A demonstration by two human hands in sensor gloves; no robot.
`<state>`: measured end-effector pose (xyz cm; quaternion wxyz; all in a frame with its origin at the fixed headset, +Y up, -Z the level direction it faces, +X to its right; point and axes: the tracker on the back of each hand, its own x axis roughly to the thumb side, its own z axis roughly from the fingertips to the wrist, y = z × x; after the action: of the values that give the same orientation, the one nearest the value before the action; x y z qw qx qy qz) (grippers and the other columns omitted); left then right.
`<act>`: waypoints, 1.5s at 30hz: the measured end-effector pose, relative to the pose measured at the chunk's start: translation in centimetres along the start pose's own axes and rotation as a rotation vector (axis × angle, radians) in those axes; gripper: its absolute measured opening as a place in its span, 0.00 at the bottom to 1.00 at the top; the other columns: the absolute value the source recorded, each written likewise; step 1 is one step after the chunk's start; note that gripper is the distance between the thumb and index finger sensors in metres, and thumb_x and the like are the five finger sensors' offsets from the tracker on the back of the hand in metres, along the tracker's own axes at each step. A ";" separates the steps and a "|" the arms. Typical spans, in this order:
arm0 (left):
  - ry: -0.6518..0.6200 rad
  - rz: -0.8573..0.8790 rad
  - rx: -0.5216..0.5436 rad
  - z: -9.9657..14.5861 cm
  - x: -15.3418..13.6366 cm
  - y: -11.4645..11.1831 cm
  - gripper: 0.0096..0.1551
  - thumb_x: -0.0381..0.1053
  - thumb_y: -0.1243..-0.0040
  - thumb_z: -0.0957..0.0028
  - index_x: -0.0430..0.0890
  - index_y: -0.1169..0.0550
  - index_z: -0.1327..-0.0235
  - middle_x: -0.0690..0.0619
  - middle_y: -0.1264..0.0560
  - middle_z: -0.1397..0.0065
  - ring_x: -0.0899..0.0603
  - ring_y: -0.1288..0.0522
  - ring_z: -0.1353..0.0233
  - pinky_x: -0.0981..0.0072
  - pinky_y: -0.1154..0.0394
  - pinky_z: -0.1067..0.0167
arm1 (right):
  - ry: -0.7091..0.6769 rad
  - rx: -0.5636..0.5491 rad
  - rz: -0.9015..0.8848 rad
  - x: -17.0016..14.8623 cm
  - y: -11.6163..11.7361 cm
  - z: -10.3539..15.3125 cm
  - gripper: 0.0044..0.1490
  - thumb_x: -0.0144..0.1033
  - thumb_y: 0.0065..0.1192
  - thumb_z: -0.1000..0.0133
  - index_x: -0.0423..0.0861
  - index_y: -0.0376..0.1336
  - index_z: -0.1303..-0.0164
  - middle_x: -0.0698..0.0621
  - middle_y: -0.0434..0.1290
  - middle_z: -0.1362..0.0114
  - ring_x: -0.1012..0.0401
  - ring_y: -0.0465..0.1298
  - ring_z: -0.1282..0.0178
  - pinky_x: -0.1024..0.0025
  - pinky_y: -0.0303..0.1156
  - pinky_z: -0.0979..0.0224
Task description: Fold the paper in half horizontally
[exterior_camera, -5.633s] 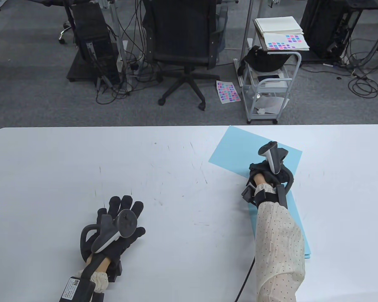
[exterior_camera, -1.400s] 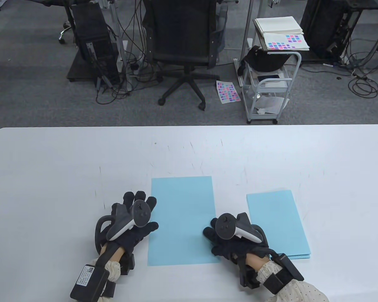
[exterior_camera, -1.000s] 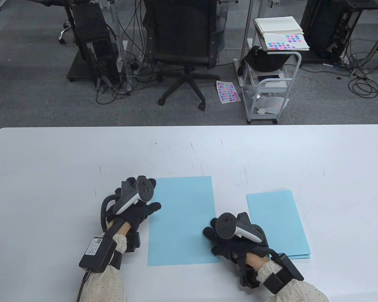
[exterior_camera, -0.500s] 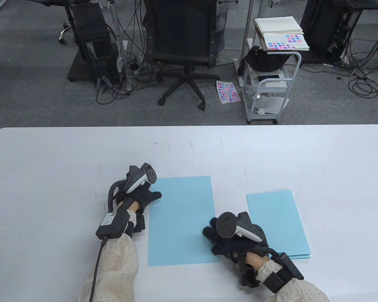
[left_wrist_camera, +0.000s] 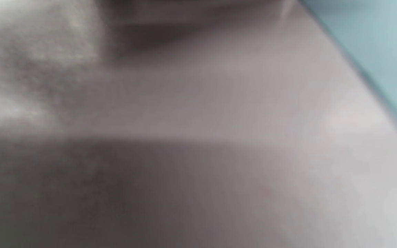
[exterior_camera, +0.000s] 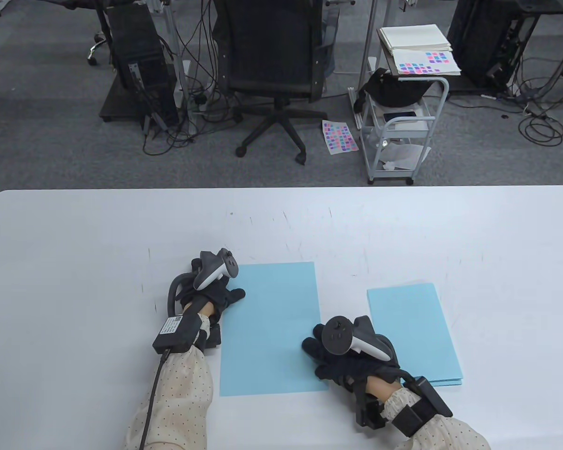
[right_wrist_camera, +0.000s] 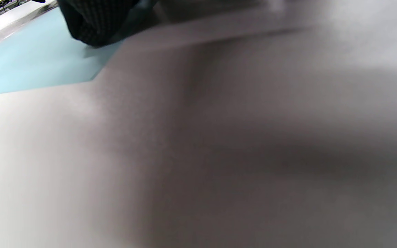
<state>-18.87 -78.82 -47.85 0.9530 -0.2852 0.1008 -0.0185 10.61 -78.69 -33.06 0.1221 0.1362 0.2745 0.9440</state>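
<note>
A light blue sheet of paper [exterior_camera: 272, 328] lies flat on the white table [exterior_camera: 75, 243], its long side running away from me. My left hand [exterior_camera: 223, 288] sits at the sheet's far left corner. Its thumb [exterior_camera: 237, 294] reaches onto the paper, and the tracker hides the other fingers. My right hand [exterior_camera: 316, 351] rests with flat fingers on the sheet's right edge near the front. The left wrist view is blurred and shows only a strip of the paper [left_wrist_camera: 374, 34]. In the right wrist view a gloved finger [right_wrist_camera: 95, 20] lies on the paper [right_wrist_camera: 29, 62].
A stack of the same blue paper [exterior_camera: 413, 333] lies just right of my right hand. Beyond the table's far edge stand an office chair [exterior_camera: 274, 56] and a small white cart [exterior_camera: 399, 126].
My left hand slid from the sheet's left edge up to its far left corner and tilted over it. The right hand and the sheet stayed put.
</note>
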 end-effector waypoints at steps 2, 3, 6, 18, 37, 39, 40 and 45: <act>-0.004 -0.001 0.009 0.2 0.1 0.0 0.50 0.75 0.57 0.66 0.74 0.58 0.28 0.66 0.69 0.16 0.48 0.72 0.14 0.43 0.59 0.14 | 0.001 0.000 -0.001 0.0 0.0 0.0 0.43 0.46 0.57 0.46 0.69 0.43 0.23 0.65 0.34 0.13 0.51 0.27 0.15 0.36 0.27 0.21; -0.007 -0.006 0.015 0.3 0.1 0.0 0.49 0.75 0.57 0.66 0.75 0.57 0.29 0.66 0.69 0.16 0.48 0.72 0.14 0.43 0.59 0.14 | 0.001 0.001 -0.001 0.0 0.0 0.0 0.43 0.46 0.57 0.46 0.69 0.43 0.23 0.65 0.34 0.13 0.50 0.27 0.15 0.36 0.27 0.21; -0.022 -0.018 0.043 0.7 0.1 0.0 0.46 0.74 0.56 0.64 0.77 0.54 0.29 0.66 0.66 0.15 0.48 0.70 0.14 0.43 0.58 0.14 | 0.000 0.003 -0.004 0.0 0.0 0.0 0.43 0.46 0.57 0.46 0.69 0.43 0.23 0.65 0.34 0.13 0.51 0.27 0.16 0.36 0.27 0.21; -0.127 0.175 0.013 2.5 -0.5 1.4 0.48 0.72 0.49 0.62 0.78 0.56 0.29 0.65 0.46 0.14 0.48 0.54 0.11 0.43 0.50 0.15 | 0.000 0.002 -0.004 0.0 0.0 0.0 0.43 0.46 0.57 0.46 0.69 0.43 0.23 0.65 0.34 0.13 0.51 0.27 0.16 0.36 0.27 0.21; -0.263 0.357 0.187 6.3 -1.3 2.7 0.37 0.55 0.36 0.56 0.66 0.34 0.31 0.71 0.14 0.41 0.55 0.22 0.25 0.50 0.35 0.20 | 0.006 -0.006 -0.003 -0.1 0.1 0.0 0.43 0.46 0.57 0.47 0.70 0.43 0.24 0.66 0.34 0.13 0.51 0.27 0.15 0.36 0.27 0.20; -0.266 0.332 0.213 6.8 -1.4 2.6 0.28 0.56 0.37 0.55 0.71 0.26 0.39 0.71 0.14 0.40 0.55 0.23 0.24 0.50 0.35 0.20 | 0.007 -0.007 -0.003 -0.1 0.1 0.0 0.43 0.46 0.57 0.47 0.70 0.43 0.24 0.66 0.34 0.13 0.51 0.27 0.15 0.37 0.27 0.20; -0.271 0.322 0.218 7.2 -1.5 2.4 0.27 0.56 0.37 0.55 0.72 0.25 0.40 0.71 0.15 0.39 0.55 0.23 0.24 0.50 0.35 0.20 | 0.007 -0.007 -0.005 -0.1 0.1 0.0 0.43 0.46 0.57 0.47 0.70 0.43 0.24 0.66 0.34 0.13 0.52 0.27 0.15 0.37 0.27 0.20; -0.288 0.289 0.250 8.6 -2.2 1.7 0.25 0.59 0.38 0.56 0.74 0.22 0.43 0.70 0.16 0.34 0.53 0.25 0.22 0.49 0.35 0.19 | 0.009 -0.007 -0.009 -0.2 0.1 0.0 0.43 0.46 0.56 0.47 0.70 0.43 0.24 0.66 0.34 0.13 0.52 0.27 0.15 0.37 0.27 0.20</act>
<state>-19.33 -72.55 -41.32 0.9781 -0.1473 0.0006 0.1467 10.75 -78.81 -33.00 0.1257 0.1304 0.2722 0.9450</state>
